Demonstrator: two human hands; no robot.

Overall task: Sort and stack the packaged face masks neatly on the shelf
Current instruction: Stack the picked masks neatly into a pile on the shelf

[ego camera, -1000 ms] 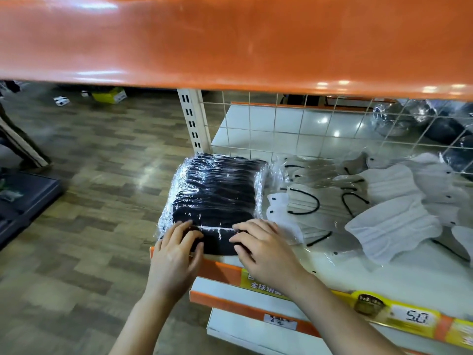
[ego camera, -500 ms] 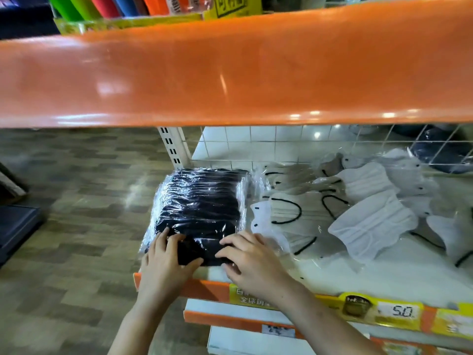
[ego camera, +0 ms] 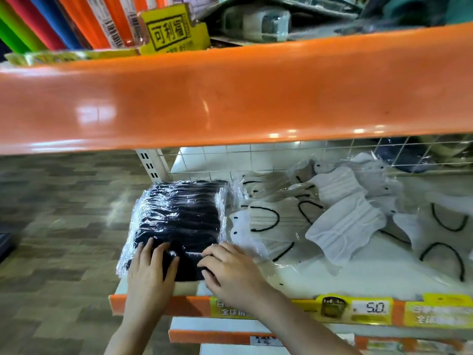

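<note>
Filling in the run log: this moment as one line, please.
both hands, left and right, rest on black mask stack | stack at shelf left end | white masks loose to its right

left hand (ego camera: 149, 271) + right hand (ego camera: 231, 270) — flat on black mask stack (ego camera: 179, 219) | white masks (ego camera: 343, 224) loose beside it — shelf (ego camera: 371, 275) | price tag (ego camera: 372, 307)

A stack of packaged masks (ego camera: 179, 219) is sitting at the left end of the shelf (ego camera: 358, 275). Loose packaged masks (ego camera: 343, 224) are lying scattered to its right. Both hands, left (ego camera: 149, 272) and right (ego camera: 230, 270), are resting on the stack's front edge. A wire grid (ego camera: 256, 160) is standing behind.
</note>
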